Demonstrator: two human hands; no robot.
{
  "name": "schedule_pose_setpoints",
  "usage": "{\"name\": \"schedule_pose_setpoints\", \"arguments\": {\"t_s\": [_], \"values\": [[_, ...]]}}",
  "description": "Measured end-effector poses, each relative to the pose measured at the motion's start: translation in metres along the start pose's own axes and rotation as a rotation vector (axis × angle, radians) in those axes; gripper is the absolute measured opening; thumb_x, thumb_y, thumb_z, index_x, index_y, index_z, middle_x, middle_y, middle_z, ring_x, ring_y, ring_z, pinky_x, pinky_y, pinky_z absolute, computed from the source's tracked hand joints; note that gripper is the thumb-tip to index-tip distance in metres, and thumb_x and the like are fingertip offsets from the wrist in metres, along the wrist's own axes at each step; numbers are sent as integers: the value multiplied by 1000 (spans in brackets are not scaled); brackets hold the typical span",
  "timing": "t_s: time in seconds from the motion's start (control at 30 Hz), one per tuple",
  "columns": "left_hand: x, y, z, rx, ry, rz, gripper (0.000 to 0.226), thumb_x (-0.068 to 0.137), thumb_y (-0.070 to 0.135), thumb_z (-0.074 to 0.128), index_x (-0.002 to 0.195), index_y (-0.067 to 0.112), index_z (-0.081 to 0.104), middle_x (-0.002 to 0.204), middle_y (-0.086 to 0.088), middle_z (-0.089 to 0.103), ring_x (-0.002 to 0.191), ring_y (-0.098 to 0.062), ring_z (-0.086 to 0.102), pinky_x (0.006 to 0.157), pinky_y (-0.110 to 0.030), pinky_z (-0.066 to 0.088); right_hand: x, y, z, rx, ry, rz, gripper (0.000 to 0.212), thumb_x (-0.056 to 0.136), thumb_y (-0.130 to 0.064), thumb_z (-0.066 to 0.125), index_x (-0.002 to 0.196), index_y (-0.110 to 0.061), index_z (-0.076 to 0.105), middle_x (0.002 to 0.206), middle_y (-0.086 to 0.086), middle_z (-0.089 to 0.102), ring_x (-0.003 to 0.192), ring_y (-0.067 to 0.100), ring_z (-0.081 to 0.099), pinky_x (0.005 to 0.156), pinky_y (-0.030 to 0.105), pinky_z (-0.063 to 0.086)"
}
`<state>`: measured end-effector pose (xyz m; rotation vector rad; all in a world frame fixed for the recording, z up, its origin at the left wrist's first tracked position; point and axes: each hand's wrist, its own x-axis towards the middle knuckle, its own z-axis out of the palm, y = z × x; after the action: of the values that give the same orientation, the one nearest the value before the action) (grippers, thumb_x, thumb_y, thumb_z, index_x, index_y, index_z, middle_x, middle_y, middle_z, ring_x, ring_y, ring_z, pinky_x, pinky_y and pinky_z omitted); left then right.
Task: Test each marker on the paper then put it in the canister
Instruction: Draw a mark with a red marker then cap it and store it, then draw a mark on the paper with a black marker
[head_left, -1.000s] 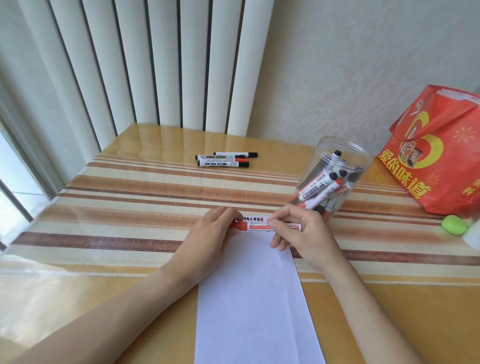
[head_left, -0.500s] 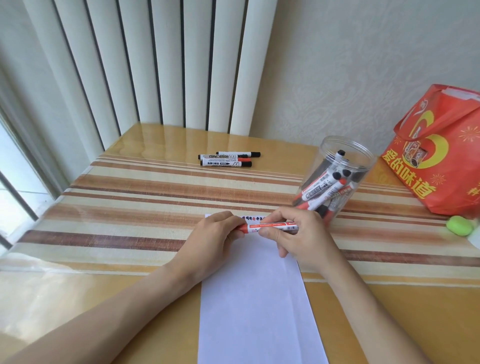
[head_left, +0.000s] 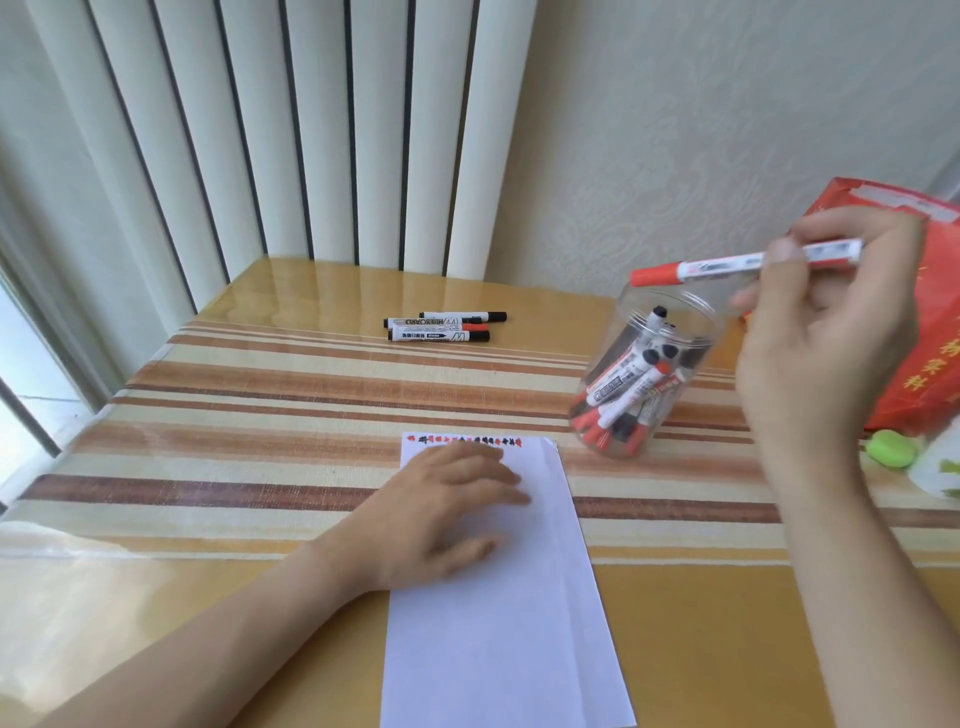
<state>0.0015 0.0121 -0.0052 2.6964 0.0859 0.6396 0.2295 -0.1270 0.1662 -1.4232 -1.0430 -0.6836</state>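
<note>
Striped tablecloth (head_left: 260, 400): right hand (head_left: 821, 332) pinches capped red marker (head_left: 727, 267) above canister (head_left: 649, 374); next, drop it in. Left hand (head_left: 441, 509) presses paper (head_left: 498, 623), fingers flat.

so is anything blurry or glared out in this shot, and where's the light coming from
Head view: daylight enters from the window on the left, throwing glare on the glossy table near it; the left hand on the paper is motion-smeared at the fingers; the right hand holding the red marker is slightly soft; wide-angle bending shows at the edges.

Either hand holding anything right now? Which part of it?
Right hand pinches the red-capped marker by its barrel toward the tail end, above the canister. Left hand holds nothing, resting flat on the paper.
</note>
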Motion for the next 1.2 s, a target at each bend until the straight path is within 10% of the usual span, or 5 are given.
{"name": "schedule_pose_setpoints", "arguments": {"t_s": [0.1,0.33,0.63,0.93,1.2], "values": [[-1,-1,6,-40,-153,21,40,98,43,59,137,36,61,151,17,50,149,-5,31,120,-37,29,31,20,-2,-277,-86,1,12,97,-16,56,105,-8,61,97,10,70,81,32,65,77,39,49],[-1,0,3,-90,-174,-24,41,97,44,59,138,38,60,152,20,48,146,4,31,120,-34,27,44,43,30,-660,-1005,258,45,107,-28,48,65,-12,54,69,10,57,80,31,55,66,36,36],[-1,0,4,-125,-143,-71,37,99,44,54,134,36,63,147,21,52,144,6,34,119,-38,29,21,10,54,-418,-401,-268,19,98,-17,54,92,-8,69,92,11,64,80,30,59,67,39,48],[2,-2,6,-114,-172,-62,39,99,41,56,138,34,59,151,18,48,146,3,30,121,-40,26,-60,49,198,-389,-1125,-103,38,100,-6,46,131,-14,66,129,4,65,115,26,60,87,37,50],[2,-4,10,-113,-156,-49,39,99,40,55,137,34,58,150,17,49,146,-1,32,121,-41,25,-76,80,248,-544,-1035,-196,32,101,-11,55,133,-10,60,124,6,64,115,25,57,91,39,52]]}}
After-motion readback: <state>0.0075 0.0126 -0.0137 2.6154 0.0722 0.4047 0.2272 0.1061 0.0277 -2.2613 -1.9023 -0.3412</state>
